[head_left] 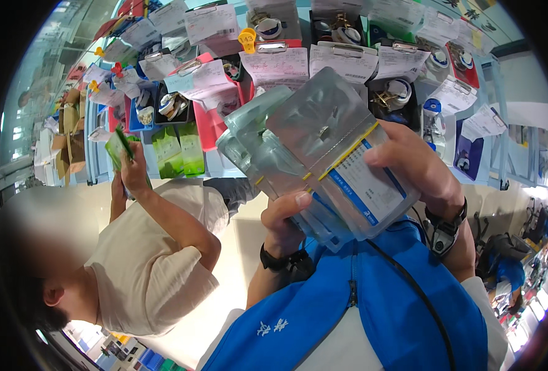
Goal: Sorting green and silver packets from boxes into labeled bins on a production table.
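Several see-through plastic pouches (317, 120) are fanned out in front of my chest. The top one has a white label panel (373, 185) with blue bands and a yellow strip across its middle. My left hand (284, 216) is closed on the lower left edge of the pouches, thumb on top. At their right side, my right hand (419, 162) grips the top pouch, its thumb lying over the label panel by the yellow strip. The pouches look flat, and most of my fingers are hidden beneath them.
Beyond the pouches, a light-blue rack holds bins, such as a blue bin (141, 117), with clipped paper sheets (274, 65) and small parts. Green packets (179, 151) hang at its front edge. At my left, a co-worker in a beige shirt (150, 260) holds a green packet (119, 147).
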`<act>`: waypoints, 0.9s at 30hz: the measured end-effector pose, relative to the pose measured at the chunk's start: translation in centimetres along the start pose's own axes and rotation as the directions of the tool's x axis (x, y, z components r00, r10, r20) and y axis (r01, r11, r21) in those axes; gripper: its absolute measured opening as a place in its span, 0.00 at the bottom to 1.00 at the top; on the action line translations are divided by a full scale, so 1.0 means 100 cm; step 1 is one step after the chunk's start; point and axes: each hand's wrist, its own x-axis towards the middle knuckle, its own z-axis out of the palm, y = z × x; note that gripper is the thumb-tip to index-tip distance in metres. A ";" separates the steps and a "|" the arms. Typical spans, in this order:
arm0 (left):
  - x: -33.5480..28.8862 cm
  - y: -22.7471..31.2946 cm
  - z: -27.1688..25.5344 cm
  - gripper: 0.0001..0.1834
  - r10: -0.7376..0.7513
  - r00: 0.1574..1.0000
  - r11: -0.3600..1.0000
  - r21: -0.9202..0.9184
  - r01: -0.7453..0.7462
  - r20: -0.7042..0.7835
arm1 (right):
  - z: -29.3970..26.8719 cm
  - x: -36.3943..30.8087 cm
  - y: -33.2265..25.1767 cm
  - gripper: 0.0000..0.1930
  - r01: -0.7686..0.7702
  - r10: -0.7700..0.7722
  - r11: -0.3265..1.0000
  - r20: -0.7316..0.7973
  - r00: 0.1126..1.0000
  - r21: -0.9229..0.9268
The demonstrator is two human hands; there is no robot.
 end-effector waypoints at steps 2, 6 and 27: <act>0.003 0.002 0.015 0.26 0.032 0.999 0.999 -0.016 -0.033 -0.039 | 0.001 0.006 0.011 0.22 0.068 -0.072 0.993 -0.037 0.997 -0.097; 0.003 -0.003 -0.003 0.30 0.021 0.997 0.982 -0.188 -0.006 0.074 | -0.002 0.003 0.019 0.24 0.152 -0.170 0.982 -0.170 0.971 -0.116; 0.013 0.012 0.025 0.53 0.227 0.945 0.952 -0.259 -0.164 0.236 | -0.066 -0.005 0.063 0.25 0.262 -0.030 0.808 -0.407 0.913 0.528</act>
